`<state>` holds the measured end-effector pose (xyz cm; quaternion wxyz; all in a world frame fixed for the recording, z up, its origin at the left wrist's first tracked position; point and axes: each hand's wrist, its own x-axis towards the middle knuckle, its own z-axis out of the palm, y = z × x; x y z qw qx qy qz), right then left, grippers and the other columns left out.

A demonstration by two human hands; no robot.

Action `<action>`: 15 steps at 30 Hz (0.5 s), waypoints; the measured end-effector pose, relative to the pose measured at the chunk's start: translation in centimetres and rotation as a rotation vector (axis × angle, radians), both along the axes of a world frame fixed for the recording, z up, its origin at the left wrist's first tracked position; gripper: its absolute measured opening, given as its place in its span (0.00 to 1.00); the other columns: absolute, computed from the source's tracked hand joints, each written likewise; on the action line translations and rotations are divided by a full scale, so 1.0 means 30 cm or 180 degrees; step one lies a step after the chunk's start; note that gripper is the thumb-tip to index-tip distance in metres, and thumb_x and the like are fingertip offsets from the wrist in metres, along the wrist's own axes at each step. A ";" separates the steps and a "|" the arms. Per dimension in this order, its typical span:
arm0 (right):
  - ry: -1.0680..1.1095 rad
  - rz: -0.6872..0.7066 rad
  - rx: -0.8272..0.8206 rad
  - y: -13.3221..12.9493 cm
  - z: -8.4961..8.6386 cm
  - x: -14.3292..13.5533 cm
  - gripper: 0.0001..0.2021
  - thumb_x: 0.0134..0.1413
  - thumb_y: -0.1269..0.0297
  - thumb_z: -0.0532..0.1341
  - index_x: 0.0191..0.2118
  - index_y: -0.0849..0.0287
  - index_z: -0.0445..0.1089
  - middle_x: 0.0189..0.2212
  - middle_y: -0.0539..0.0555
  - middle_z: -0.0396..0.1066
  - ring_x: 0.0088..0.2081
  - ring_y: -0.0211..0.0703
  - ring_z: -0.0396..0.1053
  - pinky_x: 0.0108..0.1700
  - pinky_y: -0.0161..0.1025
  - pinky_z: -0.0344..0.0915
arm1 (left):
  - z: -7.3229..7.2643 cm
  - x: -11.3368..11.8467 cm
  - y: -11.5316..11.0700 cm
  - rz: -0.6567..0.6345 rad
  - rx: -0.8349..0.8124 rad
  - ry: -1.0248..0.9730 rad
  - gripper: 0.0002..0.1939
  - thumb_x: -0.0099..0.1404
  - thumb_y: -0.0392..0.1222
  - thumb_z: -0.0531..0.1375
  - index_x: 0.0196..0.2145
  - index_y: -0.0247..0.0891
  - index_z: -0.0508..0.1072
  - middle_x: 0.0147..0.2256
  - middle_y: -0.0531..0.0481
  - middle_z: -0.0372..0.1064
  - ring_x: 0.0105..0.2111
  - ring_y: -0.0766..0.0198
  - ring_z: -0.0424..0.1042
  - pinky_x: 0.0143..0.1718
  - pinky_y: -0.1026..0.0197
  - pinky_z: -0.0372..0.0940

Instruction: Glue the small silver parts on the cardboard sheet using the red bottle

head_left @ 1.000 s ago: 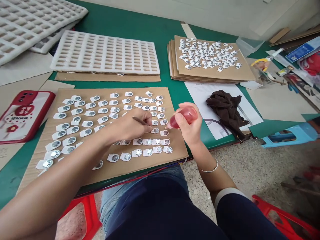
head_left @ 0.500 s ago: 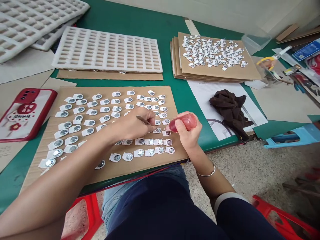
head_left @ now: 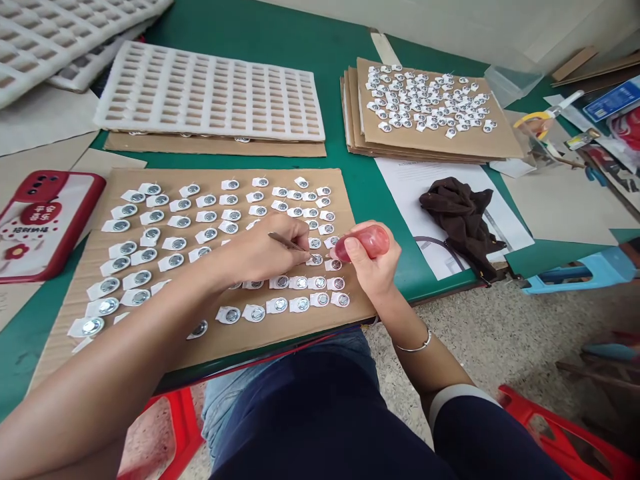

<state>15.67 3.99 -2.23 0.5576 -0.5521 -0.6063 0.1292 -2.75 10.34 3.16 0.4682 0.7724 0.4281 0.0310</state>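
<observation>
On a brown cardboard sheet (head_left: 280, 333) lie rows of small round silver pieces (head_left: 300, 305) on white tabs. My left hand (head_left: 270, 250) reaches over the sheet and pinches thin metal tweezers (head_left: 281, 239); their tips are near a piece (head_left: 315, 259) by the right side. My right hand (head_left: 376, 260) is wrapped round a soft red squeeze bottle (head_left: 365, 243), its nozzle pointing left, just above the right-hand columns. Part of the rows is hidden under my left hand and forearm.
A phone in a red case (head_left: 47, 223) lies at the left. Behind are a white slotted tray (head_left: 210, 90) and stacked cardboard sheets (head_left: 370, 137) with more pieces. A dark cloth (head_left: 463, 217) rests on paper (head_left: 395, 193) at the right, near yellow-handled scissors (head_left: 537, 120).
The view has shifted slightly, and the sheet's left part and the phone appear farther left. The bottle's nozzle has moved a little left, closer to the tweezer tips. Both grips are unchanged.
</observation>
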 end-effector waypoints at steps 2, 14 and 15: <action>-0.0030 0.0011 -0.0004 0.000 -0.001 0.000 0.08 0.47 0.60 0.61 0.31 0.58 0.65 0.27 0.50 0.68 0.31 0.39 0.68 0.35 0.41 0.66 | -0.001 0.000 0.001 0.0006 -0.0018 0.0007 0.06 0.52 0.42 0.55 0.26 0.37 0.68 0.20 0.52 0.62 0.20 0.68 0.59 0.20 0.65 0.53; -0.0102 0.0063 -0.0057 0.004 0.003 -0.002 0.09 0.47 0.58 0.61 0.32 0.58 0.64 0.28 0.51 0.68 0.31 0.39 0.68 0.35 0.41 0.67 | -0.017 -0.013 0.003 -0.0002 -0.0003 0.0023 0.06 0.54 0.42 0.55 0.27 0.37 0.69 0.20 0.52 0.63 0.19 0.69 0.60 0.19 0.66 0.54; -0.0092 0.0071 -0.0063 0.003 0.003 -0.001 0.09 0.48 0.58 0.61 0.32 0.58 0.64 0.28 0.51 0.68 0.31 0.39 0.68 0.35 0.41 0.66 | -0.016 -0.012 0.002 0.0004 -0.0022 0.0026 0.06 0.54 0.42 0.55 0.27 0.37 0.69 0.19 0.52 0.63 0.19 0.69 0.60 0.19 0.66 0.53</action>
